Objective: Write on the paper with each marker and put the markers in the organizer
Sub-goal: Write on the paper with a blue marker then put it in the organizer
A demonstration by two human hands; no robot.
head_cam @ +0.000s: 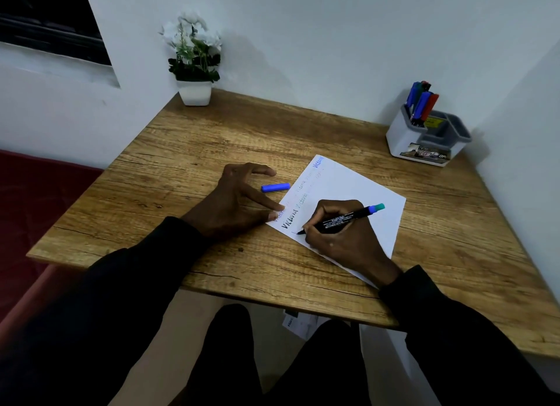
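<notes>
Two hands share this step, and both sit toward the near edge of the table (181, 151). The right hand (342, 245) is curled in a writing grip round a black marker (342, 219), whose tip touches the paper (357, 187) near its near-left corner, just below the dark word already written there. A short first stroke is all that shows of the new word. The heel of this hand rests on the sheet, so I judge it best to write away from the fresh lines above and to lift the hand, not drag it, so nothing smears. Light, even pressure should do, as the marker's tip is broad. The left hand (233, 202) is spread open and holds nothing, with two fingertips (280, 207) pressing the paper's left edge. They should bear down firmly enough that the sheet cannot turn under the strokes. Just beyond that hand a loose blue cap (275, 187) lies on the wood beside the paper's left edge, ready to be pushed fully home before the marker is stored. Farther rows of the same word run up the sheet. At the far right corner the organizer (424, 139) stands with several markers (421, 102) upright in its tall back compartment, where this one likely belongs. A potted plant (195, 92) fills the far left corner.
</notes>
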